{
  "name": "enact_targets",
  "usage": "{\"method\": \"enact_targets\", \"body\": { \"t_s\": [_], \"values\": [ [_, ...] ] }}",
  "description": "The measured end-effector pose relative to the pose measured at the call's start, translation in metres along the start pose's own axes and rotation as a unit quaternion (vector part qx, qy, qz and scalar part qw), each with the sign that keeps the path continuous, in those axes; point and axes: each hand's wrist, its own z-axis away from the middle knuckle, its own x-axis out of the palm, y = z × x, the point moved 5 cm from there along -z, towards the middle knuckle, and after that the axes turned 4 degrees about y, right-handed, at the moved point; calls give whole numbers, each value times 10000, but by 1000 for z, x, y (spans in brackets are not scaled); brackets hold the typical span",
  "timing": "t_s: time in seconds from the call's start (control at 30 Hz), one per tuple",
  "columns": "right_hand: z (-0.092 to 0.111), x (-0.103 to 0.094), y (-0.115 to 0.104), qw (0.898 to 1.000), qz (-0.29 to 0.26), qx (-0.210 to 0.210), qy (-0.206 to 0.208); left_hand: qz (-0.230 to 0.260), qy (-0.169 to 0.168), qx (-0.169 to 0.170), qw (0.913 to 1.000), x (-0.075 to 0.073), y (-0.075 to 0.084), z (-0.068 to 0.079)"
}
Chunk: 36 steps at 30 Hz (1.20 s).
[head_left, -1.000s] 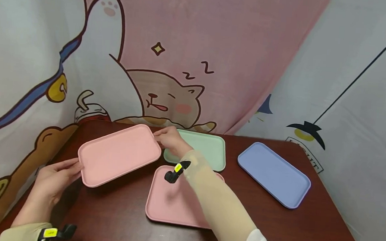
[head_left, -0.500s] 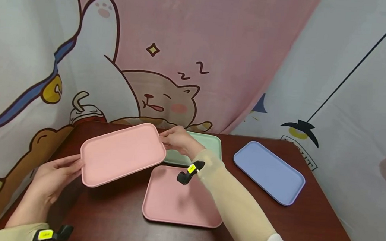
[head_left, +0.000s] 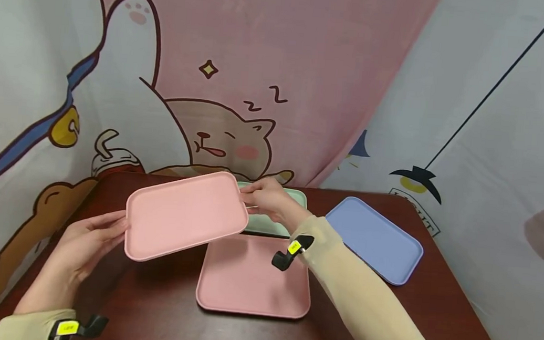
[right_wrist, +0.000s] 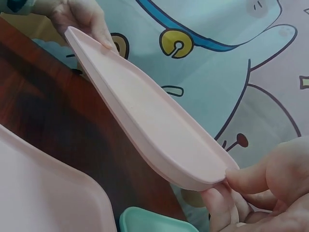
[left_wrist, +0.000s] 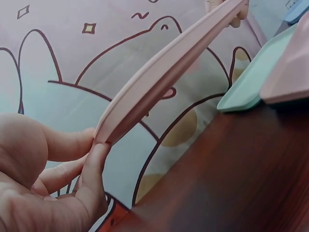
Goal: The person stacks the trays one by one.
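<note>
Between my two hands a light pink tray point(head_left: 185, 216) is held up off the table, tilted, its right end higher. My left hand point(head_left: 87, 246) pinches its left short edge; in the left wrist view the thumb and fingers point(left_wrist: 67, 145) grip the rim. At the opposite short edge my right hand point(head_left: 274, 202) pinches the rim, thumb on one face and fingers beneath in the right wrist view. Below and to the right a larger pink tray point(head_left: 254, 284) lies flat on the table. Behind it sits a green tray point(head_left: 268, 225), partly hidden by my right hand.
A blue tray point(head_left: 376, 240) lies at an angle on the right of the dark wooden table point(head_left: 148, 309), partly covered by my right sleeve. A curtain point(head_left: 308, 62) with cartoon prints hangs along the table's back and sides.
Both hands have carried the light pink tray to the right, so it now overlaps the green tray's left part in view. The head view has also shifted slightly. The grips look the same.
</note>
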Motion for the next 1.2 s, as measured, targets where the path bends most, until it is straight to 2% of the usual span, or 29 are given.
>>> {"method": "enact_targets", "body": {
  "t_s": [0.17, 0.4, 0.63, 1.0, 1.2],
  "values": [
    [16, -14, -1, 9999, -31, -31, 104, 111, -192, 69, 9997, 11, 5, 0],
    [38, -29, 0, 9997, -203, -21, 141, -145, -387, 93, 9991, 24, 9, 0],
    [50, -43, 7, 9990, -398, 16, 191, -134, -517, 138, 9985, 39, 12, 2],
    [74, -61, 18, 9977, -537, 112, 397, -958, -532, 84, 9939, 60, 10, 4],
    [86, -71, 25, 9975, -577, 46, 405, -1029, -594, 168, 9928, 73, 10, 8]
  ]
}}
